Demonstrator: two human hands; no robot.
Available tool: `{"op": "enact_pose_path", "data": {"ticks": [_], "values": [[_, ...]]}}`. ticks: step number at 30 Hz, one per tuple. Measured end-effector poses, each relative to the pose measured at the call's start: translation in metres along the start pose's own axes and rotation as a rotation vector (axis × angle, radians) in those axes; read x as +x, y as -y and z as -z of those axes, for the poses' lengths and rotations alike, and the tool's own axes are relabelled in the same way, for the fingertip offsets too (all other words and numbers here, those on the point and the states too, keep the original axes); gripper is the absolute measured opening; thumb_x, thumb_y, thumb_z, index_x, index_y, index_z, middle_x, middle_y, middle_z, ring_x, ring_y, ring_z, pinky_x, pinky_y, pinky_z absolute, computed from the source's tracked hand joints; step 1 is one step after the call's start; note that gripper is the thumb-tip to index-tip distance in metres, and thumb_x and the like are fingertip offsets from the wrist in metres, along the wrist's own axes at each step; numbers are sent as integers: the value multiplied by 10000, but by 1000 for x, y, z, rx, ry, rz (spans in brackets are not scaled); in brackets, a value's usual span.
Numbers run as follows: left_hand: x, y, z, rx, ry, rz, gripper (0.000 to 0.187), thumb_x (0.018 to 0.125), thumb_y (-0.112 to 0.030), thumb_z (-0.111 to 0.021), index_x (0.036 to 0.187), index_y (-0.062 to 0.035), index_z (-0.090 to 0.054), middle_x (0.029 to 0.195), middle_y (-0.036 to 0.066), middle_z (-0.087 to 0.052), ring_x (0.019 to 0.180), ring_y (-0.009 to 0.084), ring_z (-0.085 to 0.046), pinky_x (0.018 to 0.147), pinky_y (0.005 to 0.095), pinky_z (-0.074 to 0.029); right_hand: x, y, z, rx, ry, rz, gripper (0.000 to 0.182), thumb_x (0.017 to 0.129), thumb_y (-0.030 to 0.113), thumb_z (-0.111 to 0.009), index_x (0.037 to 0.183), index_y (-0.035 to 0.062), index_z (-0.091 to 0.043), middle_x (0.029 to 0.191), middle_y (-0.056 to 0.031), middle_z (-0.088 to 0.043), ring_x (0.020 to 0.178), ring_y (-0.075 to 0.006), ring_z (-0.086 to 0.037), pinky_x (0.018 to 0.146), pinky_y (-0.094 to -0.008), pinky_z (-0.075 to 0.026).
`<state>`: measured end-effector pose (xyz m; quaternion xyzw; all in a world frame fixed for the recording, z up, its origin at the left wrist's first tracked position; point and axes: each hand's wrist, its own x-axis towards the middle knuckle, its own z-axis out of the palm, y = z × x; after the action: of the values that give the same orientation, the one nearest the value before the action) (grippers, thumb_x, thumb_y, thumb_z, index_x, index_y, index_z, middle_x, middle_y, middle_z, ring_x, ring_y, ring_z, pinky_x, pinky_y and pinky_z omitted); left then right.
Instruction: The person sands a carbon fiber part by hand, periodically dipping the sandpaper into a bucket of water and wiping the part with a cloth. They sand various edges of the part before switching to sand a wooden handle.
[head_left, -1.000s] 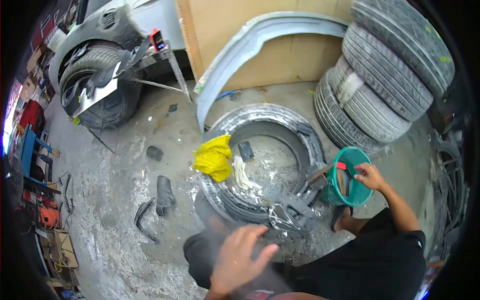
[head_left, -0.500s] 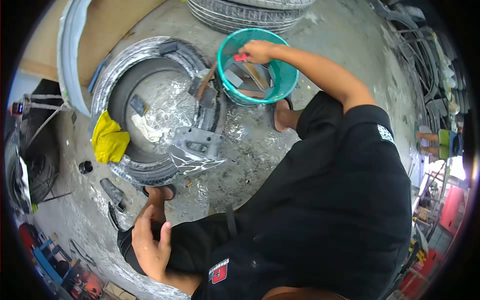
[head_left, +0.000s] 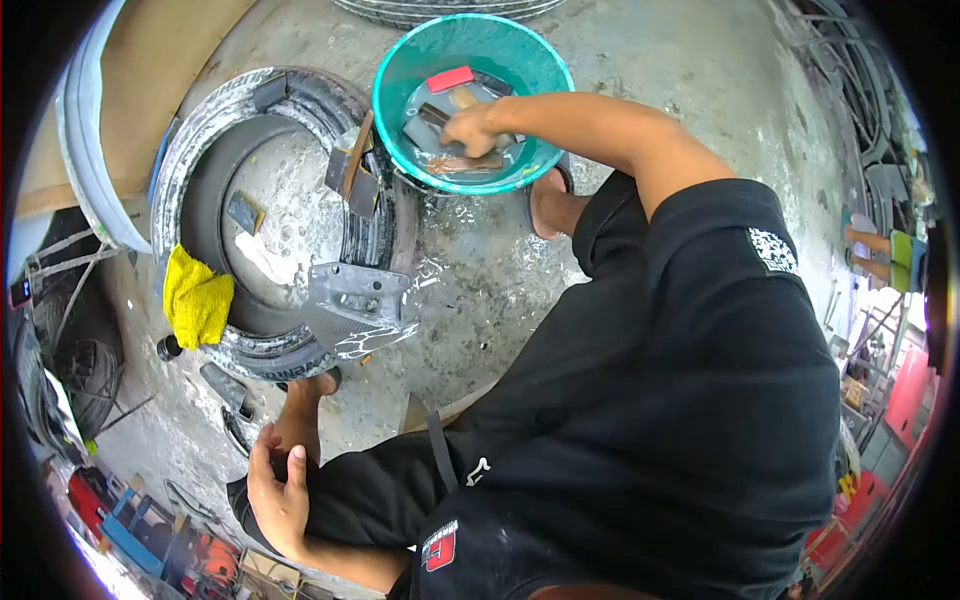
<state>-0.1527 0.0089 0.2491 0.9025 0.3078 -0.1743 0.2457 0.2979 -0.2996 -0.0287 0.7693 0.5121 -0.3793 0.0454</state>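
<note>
My right hand (head_left: pixel 474 130) reaches down inside a teal bucket (head_left: pixel 388 118), its fingers curled among sanding blocks and scraps in shallow water. What the fingers hold, if anything, is hidden. A red block (head_left: pixel 450 78) lies in the bucket above the hand, and a dark brown block (head_left: pixel 433 115) is just left of the fingers. A flat brown strip (head_left: pixel 462 162) rests below the hand. My left hand (head_left: pixel 279 500) is open, its fingers apart, over my bent leg at the lower left, holding nothing.
Left of the bucket lies a tire (head_left: pixel 205 120) bearing a yellow cloth (head_left: pixel 197 297), a grey plastic part (head_left: pixel 360 300) and dark sheets with a brown stick (head_left: pixel 357 155). Inside its ring are a small block (head_left: pixel 245 212) and white cloth or paper (head_left: pixel 262 258). Another tire (head_left: pixel 450 12) is behind.
My right hand has let go of the red block and moved lower into the bucket. The view has shifted, so bucket and tire appear farther left. My left hand stays open.
</note>
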Motion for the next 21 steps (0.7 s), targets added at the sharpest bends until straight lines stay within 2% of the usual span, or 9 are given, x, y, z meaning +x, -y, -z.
{"op": "enact_pose_path", "data": {"ticks": [3, 5, 9, 11, 13, 15, 16, 19, 21], "values": [[3, -1, -2, 35, -21, -34, 498, 951, -304, -726, 1351, -29, -619, 1118, 182, -703, 1004, 320, -674, 902, 403, -527, 8, 0, -5, -203, 114, 31, 455, 835, 184, -679, 1281, 94, -697, 1189, -159, -726, 1130, -344, -686, 967, -478, -530], [2, -5, -3, 55, -10, -19, 496, 950, -301, -727, 1353, -34, -616, 1120, 178, -706, 1010, 323, -673, 910, 406, -525, 8, 1, -8, -634, 233, -7, 333, 862, 211, -684, 1164, 99, -770, 1200, -105, -743, 1148, -297, -697, 953, -464, -553], [0, -8, -7, 100, -21, -51, 495, 951, -304, -722, 1359, -47, -608, 1121, 183, -706, 1007, 338, -676, 914, 425, -523, 20, -7, -22, -636, 179, -173, 257, 859, 202, -713, 1081, 113, -807, 1213, -60, -753, 1154, -260, -705, 928, -443, -573], [-1, -13, -7, 93, 1, -1, 495, 948, -307, -724, 1361, -59, -610, 1114, 182, -708, 1016, 347, -682, 908, 433, -525, 22, 4, -15, -608, 223, -349, 281, 852, 168, -716, 1113, 102, -798, 1222, -77, -753, 1159, -266, -707, 912, -440, -577], [-2, -12, -8, 94, 8, 26, 498, 944, -307, -729, 1362, -63, -612, 1113, 183, -710, 1024, 351, -684, 906, 436, -526, 30, 3, -12, -488, 208, -315, 293, 844, 165, -722, 1117, 92, -797, 1228, -117, -747, 1170, -289, -701, 912, -464, -575], [-4, -8, -9, 100, 11, 53, 501, 940, -307, -734, 1364, -67, -613, 1112, 185, -712, 1032, 354, -686, 905, 439, -527, 37, 4, -10, -276, 185, -289, 434, 837, 175, -723, 1263, 90, -730, 1249, -153, -728, 1187, -326, -687, 951, -474, -559], [-5, -6, -11, 121, -9, 27, 503, 936, -306, -738, 1363, -68, -616, 1113, 188, -713, 1030, 354, -688, 902, 440, -529, 37, 2, -10, -197, 150, -276, 616, 824, 193, -735, 1420, 100, -607, 1286, -181, -699, 1208, -339, -671, 987, -469, -543], [-8, -6, -12, 114, -70, -23, 507, 927, -301, -746, 1349, -50, -623, 1103, 198, -716, 1013, 365, -691, 890, 440, -535, 35, 2, -22, -148, 40, -317, 715, 813, 180, -733, 1492, 121, -519, 1300, -200, -679, 1218, -336, -664, 1012, -463, -526], [-8, -7, -11, 104, -66, -26, 503, 926, -300, -748, 1337, -39, -625, 1100, 194, -715, 997, 355, -691, 886, 435, -537, 37, -4, -34, -221, 65, -274, 683, 811, 176, -732, 1466, 116, -547, 1274, -207, -687, 1204, -345, -669, 1002, -467, -530]]}}
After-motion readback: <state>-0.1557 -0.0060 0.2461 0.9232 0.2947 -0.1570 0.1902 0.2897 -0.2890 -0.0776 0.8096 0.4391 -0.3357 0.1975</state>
